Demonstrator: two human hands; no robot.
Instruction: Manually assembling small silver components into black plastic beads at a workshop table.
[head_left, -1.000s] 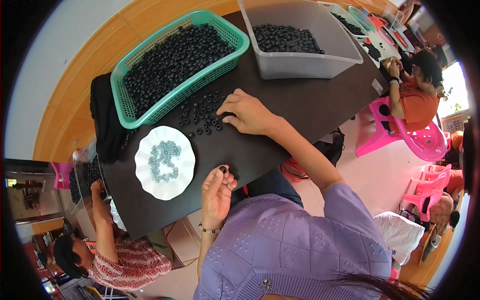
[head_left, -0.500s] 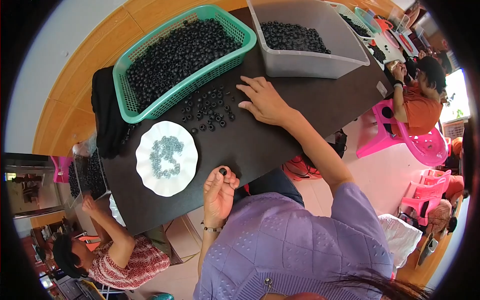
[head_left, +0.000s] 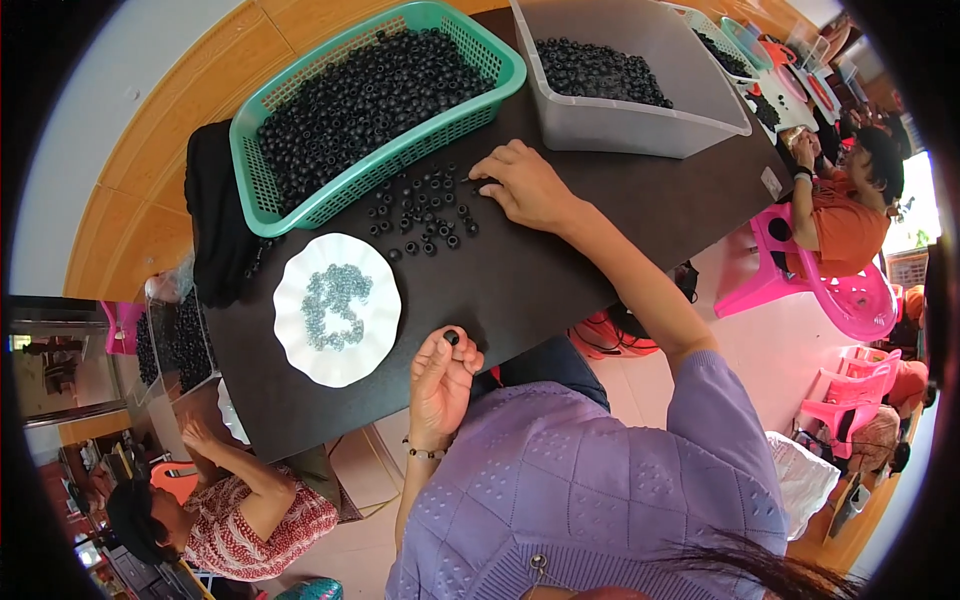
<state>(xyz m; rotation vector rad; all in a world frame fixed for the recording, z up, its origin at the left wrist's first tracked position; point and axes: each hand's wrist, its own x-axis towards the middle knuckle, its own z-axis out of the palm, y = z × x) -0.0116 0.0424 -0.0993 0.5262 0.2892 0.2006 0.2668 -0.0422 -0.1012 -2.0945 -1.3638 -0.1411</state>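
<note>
Near the table's front edge my left hand [head_left: 438,390] pinches a small round black cap-like piece [head_left: 451,338] between thumb and fingers, palm turned up. Farther up, my right hand [head_left: 528,188] rests by the tabletop at the right side of a loose group of small hollow black pieces [head_left: 430,212]. Its thumb and fingertips are drawn in near the surface; whatever lies between them is too small to make out. Left of my left hand stands a white scalloped plate [head_left: 385,335] with many small clear glass-like beads [head_left: 335,300] on it.
A green basket [head_left: 370,165] full of black pieces stands at the back, a translucent bin [head_left: 640,135] with more beside it. Black cloth [head_left: 212,215] hangs at the table's left. One person [head_left: 235,520] sits at lower left, another [head_left: 850,215] at right by a pink chair [head_left: 765,255].
My right hand's fingers were stretched out; they have curled in toward the loose black pieces. The left hand keeps its pinch on the black piece. The view has shifted slightly.
</note>
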